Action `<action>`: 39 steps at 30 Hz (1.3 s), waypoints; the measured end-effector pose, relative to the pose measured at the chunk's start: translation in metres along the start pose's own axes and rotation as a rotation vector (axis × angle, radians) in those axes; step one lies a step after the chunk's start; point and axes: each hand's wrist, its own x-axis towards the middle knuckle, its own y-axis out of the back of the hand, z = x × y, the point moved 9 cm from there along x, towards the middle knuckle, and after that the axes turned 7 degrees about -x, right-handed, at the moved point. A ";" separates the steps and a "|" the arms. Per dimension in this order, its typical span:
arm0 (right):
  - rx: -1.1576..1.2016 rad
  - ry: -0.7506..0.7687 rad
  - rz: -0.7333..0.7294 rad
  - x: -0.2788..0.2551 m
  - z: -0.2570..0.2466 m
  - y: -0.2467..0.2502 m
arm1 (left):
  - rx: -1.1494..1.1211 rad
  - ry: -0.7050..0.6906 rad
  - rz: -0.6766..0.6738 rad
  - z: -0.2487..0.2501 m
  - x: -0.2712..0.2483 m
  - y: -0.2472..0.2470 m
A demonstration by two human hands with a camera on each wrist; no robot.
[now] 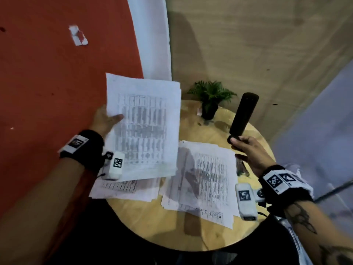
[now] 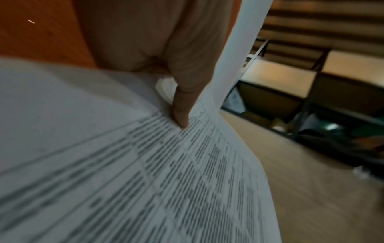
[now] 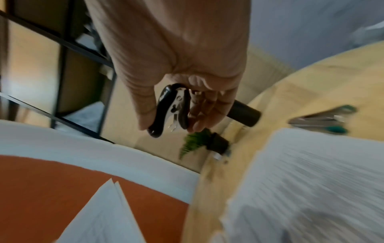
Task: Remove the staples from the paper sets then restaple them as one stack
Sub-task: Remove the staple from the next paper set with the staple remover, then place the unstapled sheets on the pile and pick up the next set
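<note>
My left hand (image 1: 108, 121) grips a stapled set of printed sheets (image 1: 145, 127) by its left edge and holds it lifted and tilted above the round wooden table (image 1: 152, 226). Its thumb (image 2: 182, 106) presses on the top page (image 2: 145, 172). My right hand (image 1: 246, 150) hovers over the table's right side, its thumb and fingers closed round a black claw staple remover (image 3: 172, 108) with metal teeth. Two more paper stacks lie on the table, one in the middle right (image 1: 202, 180) and one under the lifted set (image 1: 124, 190).
A black cylinder (image 1: 244, 113) rises just behind my right hand; I cannot tell whether the hand touches it. A small potted plant (image 1: 210, 100) stands at the table's far edge. Green-handled scissors (image 3: 324, 121) lie right of the papers. Orange floor (image 1: 57, 83) lies to the left.
</note>
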 end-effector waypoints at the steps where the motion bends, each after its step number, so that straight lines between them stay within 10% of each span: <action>1: -0.023 -0.060 0.005 0.003 0.026 -0.002 | 0.066 0.055 0.003 -0.019 0.008 0.009; 10: -0.232 -0.357 -0.099 0.015 0.181 -0.050 | 0.598 0.484 0.006 -0.192 0.037 0.049; 20: 0.041 -0.438 -0.042 0.014 0.219 -0.056 | 0.777 0.361 -0.012 -0.212 0.082 0.037; 27: 0.129 -0.447 -0.019 0.012 0.220 -0.057 | 0.785 0.006 -0.229 -0.157 0.063 -0.133; 32: 0.167 -0.430 -0.003 0.011 0.218 -0.057 | 0.683 0.364 -0.530 -0.206 -0.006 -0.252; 39: 0.172 -0.425 -0.035 0.009 0.217 -0.059 | 0.618 0.665 -0.550 -0.236 -0.033 -0.280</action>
